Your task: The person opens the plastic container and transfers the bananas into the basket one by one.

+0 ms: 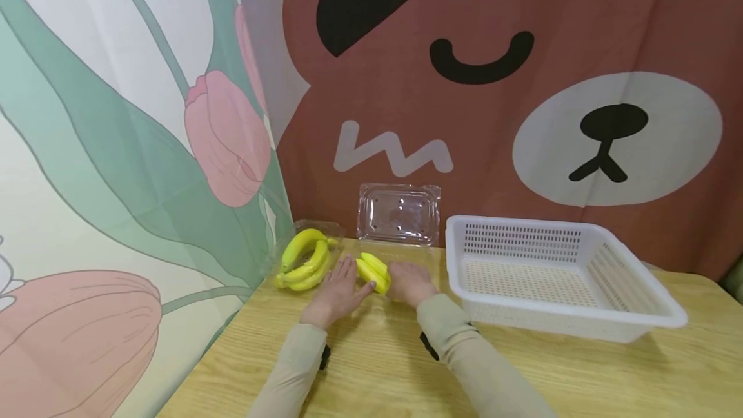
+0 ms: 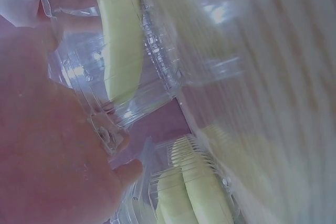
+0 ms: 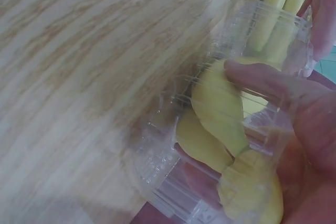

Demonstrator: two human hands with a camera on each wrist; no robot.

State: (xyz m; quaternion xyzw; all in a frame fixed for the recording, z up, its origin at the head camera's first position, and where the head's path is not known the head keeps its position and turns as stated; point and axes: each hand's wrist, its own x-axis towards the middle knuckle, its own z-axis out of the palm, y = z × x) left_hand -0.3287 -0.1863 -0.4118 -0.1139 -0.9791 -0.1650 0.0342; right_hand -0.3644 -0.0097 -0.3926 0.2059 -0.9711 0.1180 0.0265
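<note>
A small bunch of yellow bananas (image 1: 373, 271) sits in a clear plastic clamshell box whose lid (image 1: 399, 211) stands raised behind it. From the left, my left hand (image 1: 333, 292) lies at the box with fingers straight and spread, its thumb by the front of the bunch. My right hand (image 1: 411, 282) holds the bunch from the right; its fingers are mostly hidden in the head view. In the right wrist view, one digit (image 3: 257, 77) lies across the bananas, seen with the clear wall around them. Another bunch of bananas (image 1: 306, 269) lies left of my left hand.
A second clear box (image 1: 333, 229) is around the left bunch. To the right stands a large white perforated basket (image 1: 557, 316) on the wooden table (image 1: 377, 373). Curtains (image 1: 493, 160) with a bear and tulips hang behind and at the left.
</note>
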